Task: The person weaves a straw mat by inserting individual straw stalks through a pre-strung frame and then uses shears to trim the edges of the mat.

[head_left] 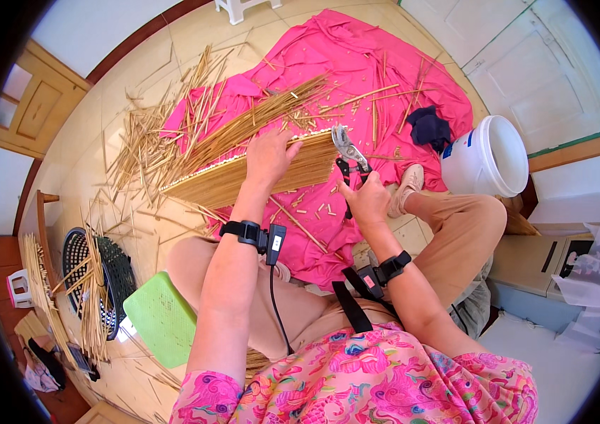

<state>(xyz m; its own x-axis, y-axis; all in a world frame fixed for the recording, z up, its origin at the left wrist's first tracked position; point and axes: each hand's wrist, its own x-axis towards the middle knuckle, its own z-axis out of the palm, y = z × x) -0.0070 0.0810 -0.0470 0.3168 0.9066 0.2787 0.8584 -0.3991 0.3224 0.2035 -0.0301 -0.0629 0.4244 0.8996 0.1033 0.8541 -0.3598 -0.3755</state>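
Note:
A flat panel of tan straw-like stalks, set closely side by side, lies in front of me on a pink cloth. Pale cut ends run along its far edge. My left hand rests over that edge, thumb apart from the stretched fingers. At the panel's right end, my right hand is closed around the black and red handles of pruning shears. Their silver head points away from me, beside the panel's upper right corner. Whether the blades touch a stalk cannot be made out.
Loose stalks lie scattered at the left, and a longer bundle sits beyond the panel. The pink cloth holds short cut pieces and dark fabric. A white bucket stands right; a green stool and black basket stand left.

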